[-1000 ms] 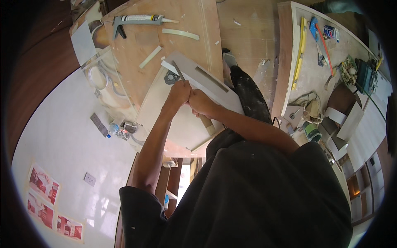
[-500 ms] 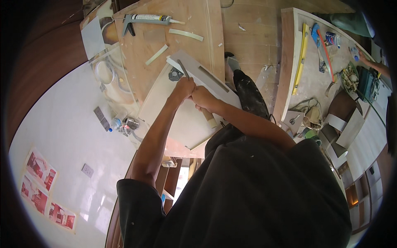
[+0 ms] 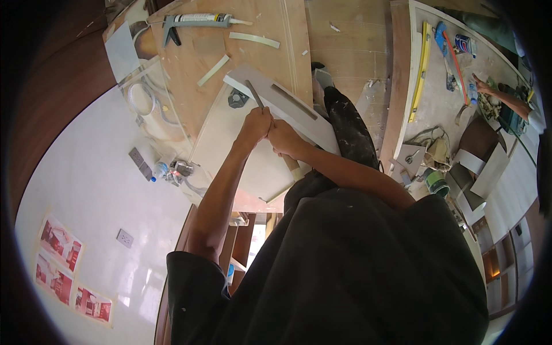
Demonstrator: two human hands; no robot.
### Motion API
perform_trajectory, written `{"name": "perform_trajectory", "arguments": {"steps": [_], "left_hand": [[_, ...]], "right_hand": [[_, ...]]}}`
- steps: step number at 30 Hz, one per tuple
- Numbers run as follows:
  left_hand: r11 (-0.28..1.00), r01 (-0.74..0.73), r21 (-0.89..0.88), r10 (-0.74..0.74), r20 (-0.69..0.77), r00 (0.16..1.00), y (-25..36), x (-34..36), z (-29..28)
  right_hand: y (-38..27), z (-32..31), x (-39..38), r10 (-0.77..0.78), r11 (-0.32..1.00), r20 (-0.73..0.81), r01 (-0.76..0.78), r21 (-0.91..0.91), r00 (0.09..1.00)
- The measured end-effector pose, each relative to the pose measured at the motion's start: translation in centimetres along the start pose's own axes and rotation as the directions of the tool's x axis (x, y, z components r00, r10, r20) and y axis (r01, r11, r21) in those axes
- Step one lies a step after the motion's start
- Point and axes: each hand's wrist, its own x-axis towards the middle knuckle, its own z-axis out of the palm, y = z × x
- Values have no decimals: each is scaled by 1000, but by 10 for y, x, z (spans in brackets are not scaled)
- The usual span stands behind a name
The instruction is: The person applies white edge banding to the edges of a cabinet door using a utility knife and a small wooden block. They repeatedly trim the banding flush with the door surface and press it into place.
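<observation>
The left hand (image 3: 257, 122) curls its fingers around a narrow grey bar (image 3: 253, 92), which angles up from the fist over the end of the slotted panel (image 3: 282, 109); whether they touch, I can't tell. The right hand (image 3: 286, 140) sits snugly against it, its fingers too hidden to read. Good handling likely means steady wrists, even pressure and a well-supported panel. Lettering on the caulking-gun cartridge (image 3: 198, 18) and blue can (image 3: 464, 45) isn't legible here; wall printouts (image 3: 60, 244) show reddish pictures.

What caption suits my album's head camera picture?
Left hand holding a slim tool, right hand close by, caulking gun beyond.
</observation>
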Motion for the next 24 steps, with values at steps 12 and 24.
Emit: {"name": "perform_trajectory", "arguments": {"steps": [12, 24], "left_hand": [[985, -117, 125, 128, -81, 989, -15, 13, -1], [999, 10, 38, -13, 87, 996, -13, 14, -3]], "right_hand": [[-16, 4, -1, 134, 989, -56, -130, 73, 989], [-27, 3, -10, 226, 970, 5, -226, 88, 974]]}}
